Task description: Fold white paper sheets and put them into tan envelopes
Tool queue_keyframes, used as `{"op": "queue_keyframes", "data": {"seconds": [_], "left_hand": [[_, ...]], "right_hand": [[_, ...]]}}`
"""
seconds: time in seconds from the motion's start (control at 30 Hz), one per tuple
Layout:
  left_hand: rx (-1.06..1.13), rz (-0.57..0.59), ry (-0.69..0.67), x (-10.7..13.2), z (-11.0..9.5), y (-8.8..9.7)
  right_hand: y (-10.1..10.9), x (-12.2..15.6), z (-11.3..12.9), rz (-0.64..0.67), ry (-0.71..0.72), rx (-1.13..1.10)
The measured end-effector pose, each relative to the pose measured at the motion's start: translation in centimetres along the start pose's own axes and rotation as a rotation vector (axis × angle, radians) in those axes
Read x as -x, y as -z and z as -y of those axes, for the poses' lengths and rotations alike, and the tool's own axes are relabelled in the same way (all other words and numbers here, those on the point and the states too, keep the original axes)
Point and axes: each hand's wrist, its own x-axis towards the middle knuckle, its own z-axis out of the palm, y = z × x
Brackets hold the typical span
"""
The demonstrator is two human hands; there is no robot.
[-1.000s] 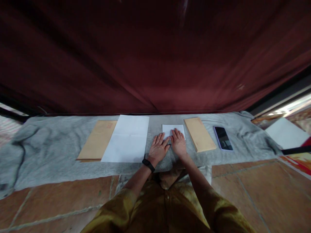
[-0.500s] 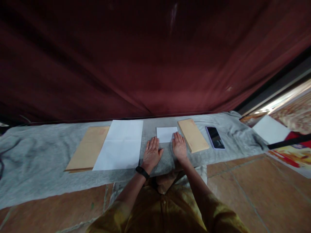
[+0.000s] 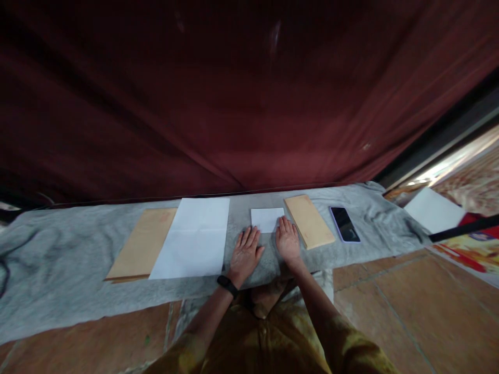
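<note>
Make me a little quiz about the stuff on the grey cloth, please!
1. True or false: the phone lies to the right of the right hand.
2. How many brown envelopes lie on the grey cloth?
3. What lies between the large white sheet and the brown envelope nearer the phone? A. the small white paper B. a cup C. a book

Key: 1 true; 2 two; 3 A.
</note>
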Motion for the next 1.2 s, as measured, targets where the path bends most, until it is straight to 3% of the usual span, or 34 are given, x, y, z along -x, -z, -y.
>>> {"op": "queue_keyframes", "data": {"seconds": [0.33, 0.57, 0.7, 0.9, 1.2], "left_hand": [[-0.037, -0.007, 0.024, 0.6, -0.4, -0.3], [-0.023, -0.011, 0.026, 0.8, -0.4, -0.2], [-0.009, 0.005, 0.02, 0.7, -0.3, -0.2], [-0.029, 0.028, 0.018, 0.7, -0.3, -0.2], [-0.01, -0.003, 0.028, 0.6, -0.7, 0.3]], "right_hand": [[-1.1, 0.2, -0.6, -0.085, 0.045, -0.018], [-0.3, 0.2, -0.6, -0.072, 0.059, -0.119], [0.4, -0.3, 0.3, 0.012, 0.219, -0.255], [0.5, -2.0, 3.8, 0.213, 0.463, -0.323], [-0.4, -4.9, 5.0, 0.224, 0.453, -0.237]]}}
